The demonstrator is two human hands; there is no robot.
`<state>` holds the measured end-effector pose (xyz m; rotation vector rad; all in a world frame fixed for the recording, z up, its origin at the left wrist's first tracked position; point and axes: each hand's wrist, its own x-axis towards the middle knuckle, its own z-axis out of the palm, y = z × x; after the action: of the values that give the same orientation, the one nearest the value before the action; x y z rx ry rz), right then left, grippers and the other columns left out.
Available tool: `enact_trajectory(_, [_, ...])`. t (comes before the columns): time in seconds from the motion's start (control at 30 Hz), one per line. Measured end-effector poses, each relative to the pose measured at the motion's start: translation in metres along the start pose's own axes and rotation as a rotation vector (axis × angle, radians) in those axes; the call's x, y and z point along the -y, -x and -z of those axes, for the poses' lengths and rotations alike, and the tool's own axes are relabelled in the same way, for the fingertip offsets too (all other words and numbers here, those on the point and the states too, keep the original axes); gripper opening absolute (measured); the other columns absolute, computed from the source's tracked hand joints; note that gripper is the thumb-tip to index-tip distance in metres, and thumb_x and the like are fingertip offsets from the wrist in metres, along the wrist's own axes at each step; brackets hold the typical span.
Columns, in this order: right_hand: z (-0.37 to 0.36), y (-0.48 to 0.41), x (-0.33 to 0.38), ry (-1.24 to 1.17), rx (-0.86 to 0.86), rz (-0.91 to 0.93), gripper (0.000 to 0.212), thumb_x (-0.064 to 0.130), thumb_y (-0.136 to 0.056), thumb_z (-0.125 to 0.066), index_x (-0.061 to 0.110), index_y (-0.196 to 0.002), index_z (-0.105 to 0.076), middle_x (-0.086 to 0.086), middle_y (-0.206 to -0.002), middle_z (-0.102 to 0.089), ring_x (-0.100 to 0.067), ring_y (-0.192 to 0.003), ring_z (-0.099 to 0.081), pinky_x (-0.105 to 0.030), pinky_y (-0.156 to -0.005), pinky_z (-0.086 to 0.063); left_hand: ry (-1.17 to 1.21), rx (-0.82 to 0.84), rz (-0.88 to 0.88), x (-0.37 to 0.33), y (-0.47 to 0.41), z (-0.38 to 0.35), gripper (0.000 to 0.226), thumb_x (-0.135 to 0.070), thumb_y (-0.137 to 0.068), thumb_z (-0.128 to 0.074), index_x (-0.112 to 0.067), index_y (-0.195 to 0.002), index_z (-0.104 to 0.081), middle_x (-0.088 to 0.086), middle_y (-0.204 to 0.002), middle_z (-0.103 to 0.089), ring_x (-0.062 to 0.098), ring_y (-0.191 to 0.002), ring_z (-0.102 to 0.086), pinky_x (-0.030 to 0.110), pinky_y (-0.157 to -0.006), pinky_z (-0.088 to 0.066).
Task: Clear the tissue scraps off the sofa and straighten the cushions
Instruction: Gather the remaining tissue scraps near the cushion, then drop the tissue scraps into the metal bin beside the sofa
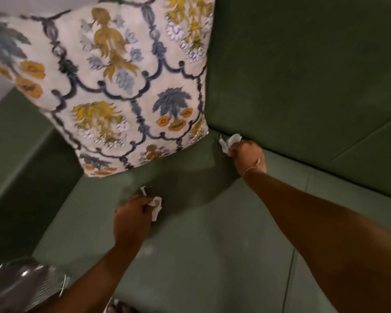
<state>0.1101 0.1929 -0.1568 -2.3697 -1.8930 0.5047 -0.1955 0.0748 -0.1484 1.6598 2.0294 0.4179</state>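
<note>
A cream cushion (122, 86) with blue and yellow flowers leans in the left corner of the green sofa (212, 256). My left hand (131, 215) rests on the seat below the cushion, closed around white tissue scraps (156, 205) that stick out past the fingers. My right hand (247, 155) is at the crease between seat and backrest, just right of the cushion's lower corner. It is closed on a crumpled white tissue (229, 141).
The sofa's green backrest (303, 75) fills the upper right and its armrest (16, 159) runs down the left. A shiny wire basket (20, 288) sits at the bottom left corner, beside the seat's front edge.
</note>
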Motion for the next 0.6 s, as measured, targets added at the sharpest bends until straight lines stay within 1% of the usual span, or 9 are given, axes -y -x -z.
enact_trajectory(0.13, [-0.001,0.031,0.024,-0.166,0.018,-0.152,0.023,0.013,-0.084,-0.059,0.023,-0.097,-0.076,-0.013,-0.106,-0.073,-0.037,-0.099,-0.065,-0.036,-0.090,-0.053,0.098,0.003,0.087,0.022,0.008,0.022,0.013,-0.020,-0.081,-0.067,-0.022,-0.087,-0.078,0.002,-0.086,-0.077,0.014,-0.064,-0.065,0.015,-0.062,-0.043])
enact_trajectory(0.2, [-0.007,0.061,0.053,-0.315,0.049,-0.204,0.018,0.010,-0.083,-0.065,0.023,-0.086,-0.078,-0.007,-0.099,-0.077,-0.030,-0.091,-0.069,-0.034,-0.088,-0.054,0.095,0.002,0.131,0.036,0.013,0.038,0.013,-0.022,-0.080,-0.067,-0.024,-0.087,-0.078,0.005,-0.083,-0.077,0.022,-0.068,-0.069,0.024,-0.063,-0.047])
enact_trajectory(0.27, [-0.020,0.099,0.087,-0.478,0.077,-0.231,0.021,0.009,-0.079,-0.072,0.030,-0.072,-0.074,0.002,-0.084,-0.076,-0.014,-0.076,-0.067,-0.025,-0.080,-0.054,0.100,-0.013,0.179,0.055,0.020,0.053,0.013,-0.029,-0.080,-0.068,-0.026,-0.088,-0.077,0.007,-0.081,-0.077,0.027,-0.072,-0.070,0.027,-0.066,-0.048])
enact_trajectory(0.3, [-0.029,0.120,0.108,-0.555,0.093,-0.252,0.027,0.008,-0.076,-0.073,0.034,-0.071,-0.068,0.004,-0.079,-0.073,-0.012,-0.072,-0.064,-0.026,-0.076,-0.053,0.127,-0.009,0.212,0.069,0.024,0.061,0.015,-0.034,-0.080,-0.066,-0.027,-0.090,-0.076,0.004,-0.081,-0.077,0.025,-0.074,-0.070,0.027,-0.068,-0.049])
enact_trajectory(0.37, [-0.048,0.162,0.153,-0.699,0.149,-0.288,0.031,0.011,-0.075,-0.076,0.037,-0.081,-0.060,0.006,-0.074,-0.067,-0.015,-0.068,-0.063,-0.029,-0.068,-0.053,0.203,0.032,0.286,0.103,0.036,0.080,0.026,-0.045,-0.081,-0.058,-0.030,-0.097,-0.072,-0.005,-0.081,-0.075,0.018,-0.077,-0.070,0.029,-0.074,-0.053])
enact_trajectory(0.4, [-0.059,0.181,0.171,-0.747,0.187,-0.279,0.028,0.018,-0.076,-0.077,0.037,-0.084,-0.058,0.008,-0.072,-0.066,-0.014,-0.066,-0.063,-0.029,-0.066,-0.053,0.215,0.055,0.323,0.118,0.042,0.087,0.029,-0.047,-0.081,-0.055,-0.032,-0.100,-0.070,-0.010,-0.082,-0.074,0.015,-0.079,-0.069,0.029,-0.075,-0.053])
enact_trajectory(0.47, [-0.083,0.217,0.217,-0.742,0.303,-0.166,0.010,0.036,-0.079,-0.071,0.031,-0.075,-0.063,0.007,-0.062,-0.063,-0.010,-0.059,-0.060,-0.030,-0.061,-0.051,0.211,0.055,0.405,0.156,0.060,0.104,0.026,-0.046,-0.081,-0.057,-0.033,-0.099,-0.071,-0.016,-0.081,-0.070,0.013,-0.079,-0.066,0.025,-0.072,-0.049])
enact_trajectory(0.5, [-0.095,0.234,0.242,-0.720,0.371,-0.108,0.016,0.041,-0.078,-0.066,0.027,-0.070,-0.066,0.005,-0.058,-0.062,-0.007,-0.056,-0.057,-0.030,-0.059,-0.050,0.209,0.022,0.446,0.176,0.070,0.111,0.023,-0.043,-0.081,-0.060,-0.032,-0.097,-0.072,-0.016,-0.080,-0.068,0.013,-0.078,-0.065,0.022,-0.069,-0.044])
enact_trajectory(0.6, [-0.128,0.278,0.305,-0.581,0.558,-0.023,0.023,0.044,-0.075,-0.064,0.023,-0.077,-0.071,-0.001,-0.068,-0.069,-0.009,-0.062,-0.061,-0.023,-0.060,-0.046,0.168,-0.090,0.627,0.232,0.098,0.127,0.018,-0.033,-0.081,-0.068,-0.024,-0.095,-0.076,0.006,-0.088,-0.075,0.027,-0.078,-0.064,0.026,-0.070,-0.042])
